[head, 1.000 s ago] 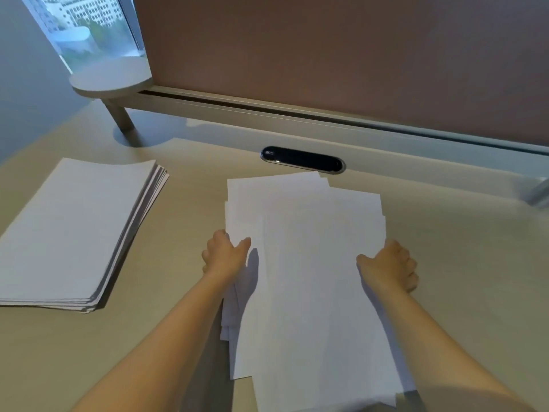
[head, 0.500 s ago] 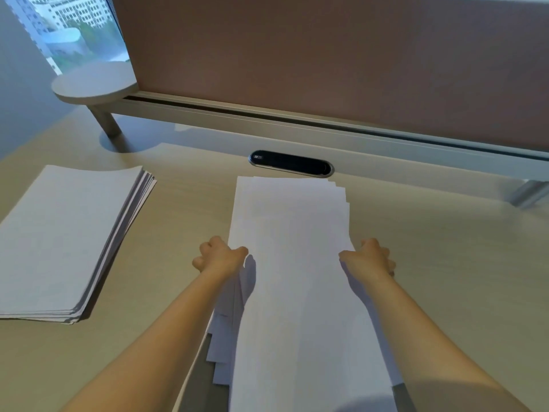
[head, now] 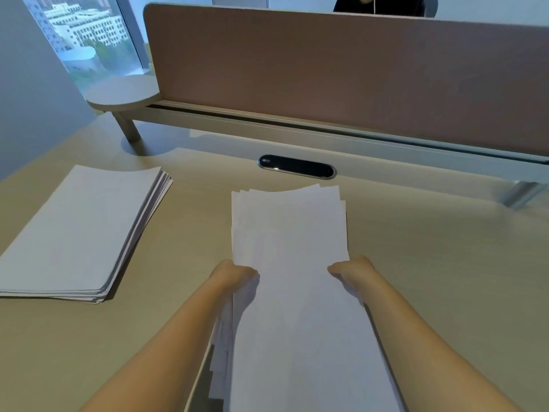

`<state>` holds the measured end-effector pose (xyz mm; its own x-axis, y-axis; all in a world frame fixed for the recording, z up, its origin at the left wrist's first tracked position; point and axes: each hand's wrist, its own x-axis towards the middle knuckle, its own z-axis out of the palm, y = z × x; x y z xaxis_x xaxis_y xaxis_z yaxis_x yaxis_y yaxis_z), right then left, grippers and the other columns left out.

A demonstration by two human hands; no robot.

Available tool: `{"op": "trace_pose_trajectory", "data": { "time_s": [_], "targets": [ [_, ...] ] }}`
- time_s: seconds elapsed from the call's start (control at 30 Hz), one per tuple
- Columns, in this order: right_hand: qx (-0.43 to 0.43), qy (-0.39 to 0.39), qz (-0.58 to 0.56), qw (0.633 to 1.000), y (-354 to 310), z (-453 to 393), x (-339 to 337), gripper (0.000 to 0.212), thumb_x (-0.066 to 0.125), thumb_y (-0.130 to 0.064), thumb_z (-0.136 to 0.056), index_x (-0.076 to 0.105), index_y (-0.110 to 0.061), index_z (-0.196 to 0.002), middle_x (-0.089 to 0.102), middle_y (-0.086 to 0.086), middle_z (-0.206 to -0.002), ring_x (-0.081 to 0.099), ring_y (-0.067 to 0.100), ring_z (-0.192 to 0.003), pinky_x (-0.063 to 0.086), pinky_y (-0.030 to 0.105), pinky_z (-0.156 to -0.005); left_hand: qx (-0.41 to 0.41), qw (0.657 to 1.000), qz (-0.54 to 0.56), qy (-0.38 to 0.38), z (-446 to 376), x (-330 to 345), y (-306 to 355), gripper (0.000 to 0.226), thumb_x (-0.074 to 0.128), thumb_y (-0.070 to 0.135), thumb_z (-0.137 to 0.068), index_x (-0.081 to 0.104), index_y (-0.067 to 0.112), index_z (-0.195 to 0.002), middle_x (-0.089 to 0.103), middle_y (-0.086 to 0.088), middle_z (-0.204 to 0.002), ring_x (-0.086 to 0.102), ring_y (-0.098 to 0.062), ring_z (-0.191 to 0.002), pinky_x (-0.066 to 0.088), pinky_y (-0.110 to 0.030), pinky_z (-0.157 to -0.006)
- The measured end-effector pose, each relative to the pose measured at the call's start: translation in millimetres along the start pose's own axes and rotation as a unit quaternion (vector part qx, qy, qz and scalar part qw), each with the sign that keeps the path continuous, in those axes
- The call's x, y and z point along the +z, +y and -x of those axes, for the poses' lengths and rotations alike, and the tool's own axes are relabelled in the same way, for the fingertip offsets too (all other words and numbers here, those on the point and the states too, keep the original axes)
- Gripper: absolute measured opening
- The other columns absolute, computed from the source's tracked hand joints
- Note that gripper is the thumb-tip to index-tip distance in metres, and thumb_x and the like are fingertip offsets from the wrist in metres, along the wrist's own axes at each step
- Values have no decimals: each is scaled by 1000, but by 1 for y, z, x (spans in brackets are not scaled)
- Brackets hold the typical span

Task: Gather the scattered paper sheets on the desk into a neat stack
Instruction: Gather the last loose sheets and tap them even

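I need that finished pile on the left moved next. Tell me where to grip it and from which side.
Take the stack on the left by its two long edges, about midway along, one hand coming in from each side. It lies flat on the desk and looks thick, with its right-hand edges fanned slightly, so a one-sided or corner pinch would probably let sheets slide. Both sides look free to reach.

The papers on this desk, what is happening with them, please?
A person is gathering loose white sheets in the middle of the desk. The left hand and right hand grip the bundle from either side. Its far and left edges are uneven, so it is not yet neat. A second stack of paper lies apart on the left, untouched.
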<state>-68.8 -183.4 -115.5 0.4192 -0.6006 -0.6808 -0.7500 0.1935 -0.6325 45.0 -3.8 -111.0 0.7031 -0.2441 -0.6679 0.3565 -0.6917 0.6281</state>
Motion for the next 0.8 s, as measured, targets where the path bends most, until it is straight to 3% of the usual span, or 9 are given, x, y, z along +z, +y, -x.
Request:
{"op": "trace_pose_trajectory", "data": {
  "time_s": [0.13, 0.23, 0.33, 0.5, 0.63, 0.7, 0.73, 0.8],
  "targets": [
    [-28, -11, -36, 999, 4, 8, 8, 44, 51, 3, -87, 42, 12, -128, 44, 17, -136, 43, 32, -127, 31, 36, -108, 64, 998, -24, 8, 5, -1, -7, 34, 53, 3, -85, 54, 3, -119, 61, -14, -111, 59, -30, -101, 48, -35, -84],
    [-87, -12, -114, 990, -3, 18, 11, 34, 44, 9, -90, 51, 7, -123, 54, 10, -124, 50, 32, -118, 35, 34, -104, 114, 993, 32, 10, 11, -6, 0, 37, 43, -6, -87, 50, 5, -121, 58, -6, -98, 56, -26, -92, 47, -27, -66],
    [-151, -8, -173, 973, -20, 31, 10, 36, 45, 9, -89, 54, -1, -122, 58, 12, -122, 55, 26, -102, 41, 33, -94, 174, 981, 81, 29, 21, -14, 17, 42, 39, -9, -87, 49, 10, -123, 57, -5, -102, 53, -20, -87, 39, -19, -56],
    [-243, -2, -213, 946, -70, 71, -3, 28, 49, 8, -87, 60, -10, -105, 61, 5, -95, 58, 24, -87, 47, 33, -81, 262, 948, 165, 71, 50, -49, 55, 35, 44, -11, -85, 51, 16, -106, 59, 2, -83, 55, -16, -74, 43, -22, -62],
    [-299, 2, -176, 938, -103, 101, -13, 26, 52, 10, -84, 60, -5, -104, 59, 7, -96, 57, 23, -84, 49, 26, -63, 326, 924, 171, 103, 78, -74, 85, 32, 48, -10, -87, 53, 18, -99, 57, 8, -81, 53, -6, -73, 44, -16, -61],
    [-319, 19, -173, 932, -116, 114, -17, 18, 53, 10, -84, 59, -4, -92, 58, 11, -94, 56, 21, -74, 47, 18, -50, 345, 916, 172, 115, 90, -84, 95, 33, 46, -11, -87, 55, 16, -103, 58, 5, -86, 55, -7, -75, 44, -17, -62],
    [-323, 24, -178, 929, -121, 120, -19, 15, 53, 10, -84, 59, -4, -86, 59, 13, -93, 55, 19, -69, 48, 17, -49, 349, 913, 173, 119, 95, -89, 99, 32, 45, -10, -88, 57, 13, -108, 59, 2, -91, 56, -12, -79, 45, -20, -67],
    [-332, 30, -178, 926, -129, 129, -22, 11, 55, 7, -84, 62, 5, -92, 62, 19, -101, 55, 21, -73, 48, 22, -62, 349, 911, 180, 126, 102, -94, 105, 33, 44, -8, -90, 55, 6, -118, 58, -3, -101, 54, -20, -91, 44, -30, -76]
  ]
}}
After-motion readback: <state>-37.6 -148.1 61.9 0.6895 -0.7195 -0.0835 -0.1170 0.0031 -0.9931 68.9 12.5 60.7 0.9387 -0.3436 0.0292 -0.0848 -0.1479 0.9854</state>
